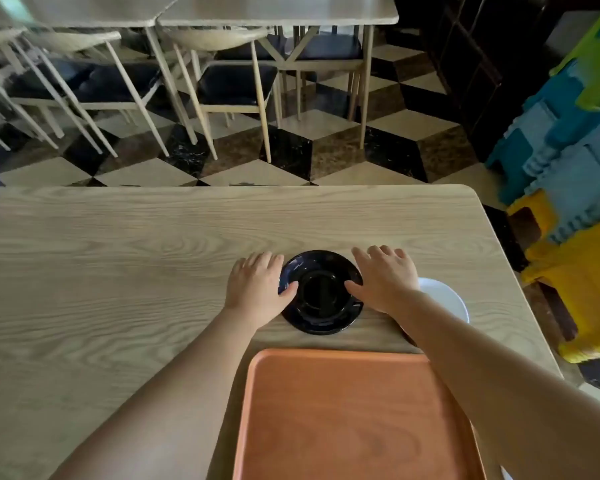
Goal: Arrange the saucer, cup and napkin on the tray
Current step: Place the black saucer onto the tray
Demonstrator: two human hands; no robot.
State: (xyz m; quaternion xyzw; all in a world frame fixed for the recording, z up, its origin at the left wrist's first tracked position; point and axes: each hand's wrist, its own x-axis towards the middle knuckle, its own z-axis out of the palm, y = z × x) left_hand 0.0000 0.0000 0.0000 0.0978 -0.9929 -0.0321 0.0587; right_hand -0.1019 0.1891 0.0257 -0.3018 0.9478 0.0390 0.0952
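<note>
Beyond the tray (354, 410), the black saucer (321, 320) carrying the cup (321, 294) is being flanked by the left hand (257, 289) and right hand (386, 278), fingers (355, 289) spread, thumbs touching its rim, nothing gripped.

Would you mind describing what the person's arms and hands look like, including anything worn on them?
Both forearms are bare as far as the picture shows, with no sleeves in view. The left hand and right hand wear no gloves, and no rings, watch or bracelets can be seen.
</note>
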